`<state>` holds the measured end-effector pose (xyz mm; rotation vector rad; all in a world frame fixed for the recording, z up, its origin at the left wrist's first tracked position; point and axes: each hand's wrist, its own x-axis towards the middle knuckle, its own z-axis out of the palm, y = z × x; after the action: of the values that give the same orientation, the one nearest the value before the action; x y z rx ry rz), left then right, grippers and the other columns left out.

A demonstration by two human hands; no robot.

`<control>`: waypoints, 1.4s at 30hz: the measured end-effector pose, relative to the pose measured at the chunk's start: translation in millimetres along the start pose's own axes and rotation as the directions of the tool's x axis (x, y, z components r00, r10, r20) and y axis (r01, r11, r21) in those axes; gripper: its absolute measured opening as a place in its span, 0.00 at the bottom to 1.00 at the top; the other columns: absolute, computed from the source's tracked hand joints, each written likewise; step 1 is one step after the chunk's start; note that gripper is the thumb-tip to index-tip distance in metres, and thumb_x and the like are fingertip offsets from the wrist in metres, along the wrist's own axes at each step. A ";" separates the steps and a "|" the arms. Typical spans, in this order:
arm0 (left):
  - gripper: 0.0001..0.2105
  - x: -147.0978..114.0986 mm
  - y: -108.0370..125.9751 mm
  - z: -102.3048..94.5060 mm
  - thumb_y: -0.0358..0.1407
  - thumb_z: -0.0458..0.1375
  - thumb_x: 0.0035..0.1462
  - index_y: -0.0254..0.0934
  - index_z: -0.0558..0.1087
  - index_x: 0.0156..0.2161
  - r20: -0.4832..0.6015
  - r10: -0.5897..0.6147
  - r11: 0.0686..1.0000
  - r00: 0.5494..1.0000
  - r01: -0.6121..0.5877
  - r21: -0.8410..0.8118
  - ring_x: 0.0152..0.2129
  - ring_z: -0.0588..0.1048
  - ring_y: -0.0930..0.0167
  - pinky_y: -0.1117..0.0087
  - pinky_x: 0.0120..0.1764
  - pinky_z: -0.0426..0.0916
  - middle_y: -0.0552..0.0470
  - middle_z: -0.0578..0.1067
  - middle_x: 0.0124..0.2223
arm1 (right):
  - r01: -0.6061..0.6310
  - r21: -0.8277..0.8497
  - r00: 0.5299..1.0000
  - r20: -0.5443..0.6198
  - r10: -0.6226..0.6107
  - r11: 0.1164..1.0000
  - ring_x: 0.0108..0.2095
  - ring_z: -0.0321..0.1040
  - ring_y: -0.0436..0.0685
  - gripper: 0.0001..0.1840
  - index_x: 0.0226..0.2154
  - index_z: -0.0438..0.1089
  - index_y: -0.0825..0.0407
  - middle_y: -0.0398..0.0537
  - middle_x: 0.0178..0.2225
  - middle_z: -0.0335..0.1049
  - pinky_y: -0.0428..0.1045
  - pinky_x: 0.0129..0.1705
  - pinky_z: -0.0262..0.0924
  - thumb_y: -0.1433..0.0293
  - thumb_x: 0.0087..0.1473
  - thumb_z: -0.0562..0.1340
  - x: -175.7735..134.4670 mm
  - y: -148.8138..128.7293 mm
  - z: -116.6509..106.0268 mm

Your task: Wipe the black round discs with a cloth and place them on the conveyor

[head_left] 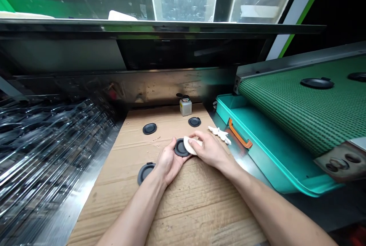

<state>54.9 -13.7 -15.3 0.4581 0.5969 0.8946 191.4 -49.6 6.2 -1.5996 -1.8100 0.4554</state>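
Over the cardboard sheet [183,208], my left hand [168,162] grips a round black plastic lid [180,148] by its edge, thumb on the near left side. My right hand [208,147] pinches a round white cotton pad [189,146] against the right part of that lid, covering some of its face. Three similar lids lie on the cardboard: one [149,128] at the back left, another [195,122] at the back right, and a larger one [145,172] partly behind my left wrist.
A small bottle [185,106] with an open cap stands at the cardboard's back. White crumpled material [220,134] lies at right. Beyond it are a teal tray [274,162] with an orange handle and a green conveyor belt [309,105] carrying black lids [317,82]. Stacked clear plastic packaging [51,154] fills the left.
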 end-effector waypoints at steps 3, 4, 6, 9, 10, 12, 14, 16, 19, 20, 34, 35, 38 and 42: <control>0.14 1.7 -1.1 -0.6 0.36 0.47 0.64 0.28 0.72 0.42 -0.045 0.025 0.999 0.999 -0.027 -0.047 0.41 0.76 0.65 0.62 0.49 0.71 0.39 0.77 0.43 | -0.053 -0.218 0.995 -0.095 0.033 0.974 0.34 0.71 0.56 0.15 0.47 0.66 0.44 0.44 0.37 0.75 0.47 0.34 0.56 0.60 0.62 0.50 -1.1 -8.1 10.0; 0.14 2.1 -1.1 -0.7 0.35 0.47 0.64 0.29 0.72 0.42 -0.053 0.040 0.997 0.998 -0.043 -0.061 0.41 0.76 0.66 0.63 0.49 0.71 0.40 0.77 0.43 | -0.053 -0.283 0.996 -0.087 0.030 0.958 0.33 0.71 0.56 0.16 0.47 0.65 0.43 0.44 0.37 0.75 0.47 0.33 0.55 0.59 0.63 0.49 -0.3 -10.6 13.7; 0.15 2.3 -0.9 -0.9 0.35 0.46 0.65 0.29 0.72 0.42 -0.058 0.048 0.996 0.997 -0.052 -0.067 0.40 0.76 0.66 0.62 0.48 0.71 0.40 0.77 0.43 | -0.093 -0.391 0.993 -0.105 0.056 0.916 0.31 0.71 0.57 0.17 0.48 0.64 0.43 0.45 0.37 0.75 0.47 0.31 0.52 0.58 0.63 0.47 2.4 -13.7 19.5; 0.16 2.0 -0.8 -0.8 0.36 0.45 0.65 0.28 0.72 0.43 -0.088 0.048 0.997 0.995 -0.053 -0.049 0.40 0.77 0.66 0.62 0.48 0.72 0.39 0.77 0.43 | -0.106 -0.430 0.993 -0.096 0.072 0.896 0.31 0.70 0.57 0.17 0.48 0.63 0.44 0.46 0.35 0.75 0.47 0.30 0.50 0.58 0.64 0.46 4.6 -13.8 22.1; 0.15 2.0 -1.1 -0.6 0.36 0.46 0.65 0.28 0.72 0.43 -0.094 0.055 0.997 0.994 -0.060 -0.049 0.40 0.77 0.66 0.63 0.48 0.71 0.39 0.77 0.43 | -0.081 -0.423 0.996 -0.071 0.056 0.903 0.31 0.70 0.56 0.17 0.47 0.63 0.44 0.45 0.34 0.75 0.47 0.30 0.50 0.58 0.64 0.46 4.3 -13.4 22.0; 0.15 2.3 -1.8 -0.2 0.36 0.47 0.64 0.28 0.72 0.44 -0.083 0.065 0.997 0.994 -0.069 -0.044 0.41 0.76 0.66 0.64 0.48 0.71 0.39 0.77 0.44 | -0.069 -0.420 0.997 -0.051 0.052 0.905 0.31 0.70 0.56 0.17 0.46 0.63 0.45 0.45 0.34 0.75 0.47 0.30 0.49 0.57 0.64 0.46 3.0 -12.9 21.8; 0.16 2.7 -2.6 0.4 0.37 0.46 0.65 0.28 0.72 0.45 -0.066 0.061 0.998 0.996 -0.063 -0.030 0.42 0.76 0.65 0.63 0.48 0.71 0.39 0.77 0.45 | -0.126 -0.432 0.991 -0.089 0.096 0.893 0.30 0.70 0.56 0.17 0.46 0.62 0.45 0.46 0.34 0.75 0.47 0.29 0.48 0.57 0.64 0.45 1.6 -13.6 22.9; 0.17 2.7 -3.2 1.1 0.38 0.46 0.65 0.28 0.72 0.45 -0.071 0.060 0.998 0.996 -0.062 -0.023 0.42 0.76 0.65 0.62 0.48 0.71 0.39 0.77 0.45 | -0.128 -0.427 0.990 -0.110 0.089 0.895 0.30 0.70 0.56 0.17 0.46 0.62 0.46 0.46 0.34 0.75 0.47 0.30 0.49 0.57 0.64 0.45 1.0 -15.0 25.6; 0.15 1.9 -3.4 1.8 0.37 0.48 0.64 0.29 0.72 0.46 -0.074 0.072 0.997 0.995 -0.074 -0.023 0.43 0.76 0.65 0.64 0.49 0.70 0.39 0.77 0.46 | -0.082 -0.401 0.994 -0.099 0.046 0.913 0.30 0.70 0.56 0.17 0.45 0.62 0.46 0.46 0.35 0.74 0.47 0.30 0.50 0.57 0.64 0.46 4.4 -13.8 28.3; 0.15 1.5 -3.2 1.6 0.37 0.48 0.64 0.29 0.72 0.46 -0.066 0.068 0.997 0.995 -0.069 -0.018 0.43 0.76 0.65 0.64 0.49 0.70 0.39 0.77 0.46 | -0.106 -0.397 0.991 -0.117 0.064 0.912 0.30 0.70 0.56 0.17 0.45 0.62 0.46 0.47 0.35 0.74 0.47 0.31 0.51 0.58 0.64 0.46 7.2 -11.6 27.3; 0.16 2.3 -2.1 0.0 0.40 0.47 0.64 0.30 0.72 0.44 -0.010 0.037 0.999 0.999 -0.037 -0.027 0.44 0.75 0.62 0.58 0.49 0.70 0.38 0.76 0.45 | -0.043 0.354 0.998 0.055 0.025 0.934 0.34 0.69 0.52 0.10 0.36 0.71 0.51 0.44 0.35 0.74 0.44 0.35 0.59 0.66 0.55 0.56 5.0 6.4 6.3; 0.16 1.4 -3.0 1.0 0.40 0.48 0.63 0.30 0.72 0.44 -0.002 0.046 0.999 0.999 -0.046 -0.014 0.45 0.75 0.62 0.59 0.49 0.69 0.38 0.76 0.45 | -0.061 0.395 0.996 0.078 0.033 0.917 0.33 0.68 0.51 0.10 0.35 0.71 0.52 0.44 0.34 0.73 0.44 0.33 0.59 0.66 0.55 0.56 5.5 7.4 7.9; 0.14 -1.1 -4.0 2.5 0.38 0.49 0.63 0.30 0.72 0.44 -0.018 0.043 0.999 0.999 -0.043 0.008 0.44 0.75 0.62 0.59 0.50 0.69 0.39 0.77 0.45 | -0.077 0.434 0.982 0.186 -0.005 0.898 0.29 0.66 0.50 0.10 0.33 0.72 0.54 0.44 0.31 0.72 0.43 0.29 0.57 0.66 0.53 0.58 6.9 10.5 5.6; 0.14 -1.5 -3.1 3.0 0.38 0.48 0.63 0.29 0.72 0.42 -0.050 0.033 0.999 0.998 -0.033 -0.004 0.45 0.75 0.61 0.58 0.50 0.69 0.38 0.77 0.45 | -0.064 0.160 0.976 0.214 0.029 0.985 0.28 0.66 0.51 0.11 0.33 0.73 0.51 0.44 0.28 0.73 0.44 0.28 0.54 0.63 0.54 0.58 5.3 7.8 -10.2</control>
<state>57.9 -17.0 -14.5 0.4432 0.6339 0.9410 203.9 -44.7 9.7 -1.5283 -1.8370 0.8034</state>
